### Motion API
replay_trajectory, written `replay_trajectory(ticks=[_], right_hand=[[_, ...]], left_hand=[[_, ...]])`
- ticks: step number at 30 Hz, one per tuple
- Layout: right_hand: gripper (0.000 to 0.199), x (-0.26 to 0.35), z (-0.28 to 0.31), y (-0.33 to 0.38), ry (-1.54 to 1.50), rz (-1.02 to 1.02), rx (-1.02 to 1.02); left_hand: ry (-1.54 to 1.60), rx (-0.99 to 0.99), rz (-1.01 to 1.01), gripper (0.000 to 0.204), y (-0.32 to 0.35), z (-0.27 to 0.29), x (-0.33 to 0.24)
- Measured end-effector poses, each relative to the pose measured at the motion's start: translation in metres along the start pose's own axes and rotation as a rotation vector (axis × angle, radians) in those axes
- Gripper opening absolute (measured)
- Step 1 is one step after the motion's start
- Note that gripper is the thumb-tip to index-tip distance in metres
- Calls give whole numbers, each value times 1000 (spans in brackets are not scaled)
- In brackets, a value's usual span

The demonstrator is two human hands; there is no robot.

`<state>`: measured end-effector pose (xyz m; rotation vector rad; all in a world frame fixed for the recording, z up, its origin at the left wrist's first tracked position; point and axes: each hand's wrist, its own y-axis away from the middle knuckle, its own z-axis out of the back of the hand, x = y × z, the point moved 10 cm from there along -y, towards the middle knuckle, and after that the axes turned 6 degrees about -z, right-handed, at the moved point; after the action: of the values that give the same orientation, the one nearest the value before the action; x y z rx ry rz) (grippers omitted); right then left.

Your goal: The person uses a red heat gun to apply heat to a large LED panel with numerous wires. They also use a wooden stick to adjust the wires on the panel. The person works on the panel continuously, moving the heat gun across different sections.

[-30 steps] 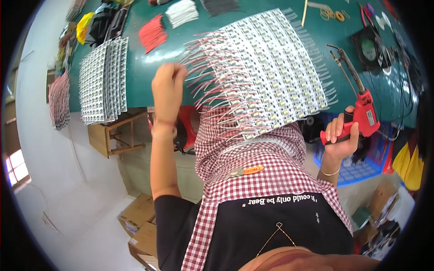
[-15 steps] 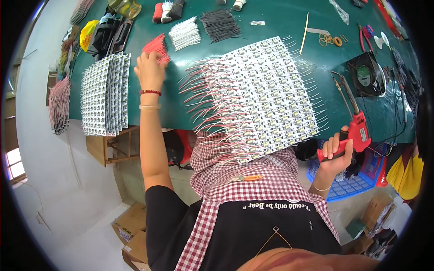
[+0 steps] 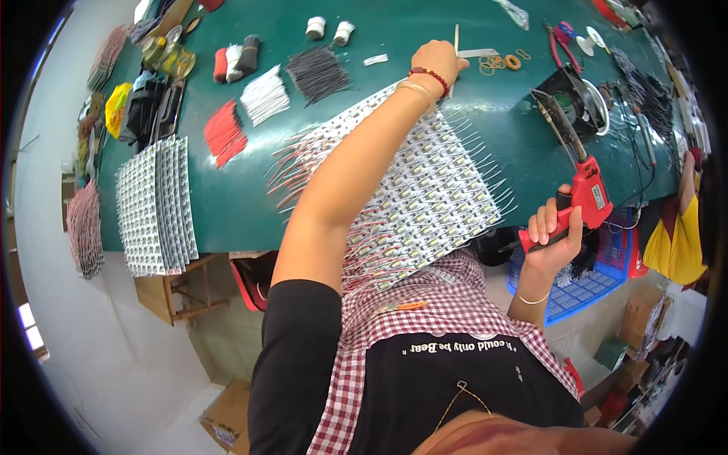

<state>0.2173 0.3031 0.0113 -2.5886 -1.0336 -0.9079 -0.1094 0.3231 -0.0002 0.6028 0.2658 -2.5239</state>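
My left hand (image 3: pixel 437 62) reaches over the far corner of a large white circuit-board panel (image 3: pixel 432 182), fingers curled beside a thin wooden stick (image 3: pixel 456 36). What its fingertips hold, if anything, is hidden. Rows of small components cover the panel; red and white wires fringe its left side, and pale wires its right. The panel lies tilted, its near edge over my checked apron. My left forearm hides part of it. In my right hand (image 3: pixel 553 231) is a red soldering gun (image 3: pixel 591 189), gripped by its handle, with its metal tip pointing up and away.
Red wires (image 3: pixel 225 134), white wires (image 3: pixel 265 95) and black wires (image 3: pixel 318 74) lie in piles at far left. Similar panels (image 3: pixel 155 208) stand stacked left. Right are a black fan (image 3: pixel 580 95), rubber bands (image 3: pixel 491 64) and red-handled pliers (image 3: pixel 561 49). A blue basket (image 3: pixel 580 292) sits below.
My left hand has left the red wire pile and swung right to the panel's far corner. My right hand still grips the soldering gun. The whole view has shifted.
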Motion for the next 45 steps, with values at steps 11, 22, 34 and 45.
replay_trajectory(ticks=[11,22,34,45], right_hand=[[39,19,24,7,13,31,-45],[39,23,18,5,21,22,11],[39,-3,-14,4,80,-137,-12],[40,17,-26,26,151,-100,-85]], left_hand=[[-103,-18,87,19,-34,-23,-11],[50,-110,-253,21,47,128,38],[-291,-195,-444,35,152,141,123],[-160,-102,-484,36,136,141,135]])
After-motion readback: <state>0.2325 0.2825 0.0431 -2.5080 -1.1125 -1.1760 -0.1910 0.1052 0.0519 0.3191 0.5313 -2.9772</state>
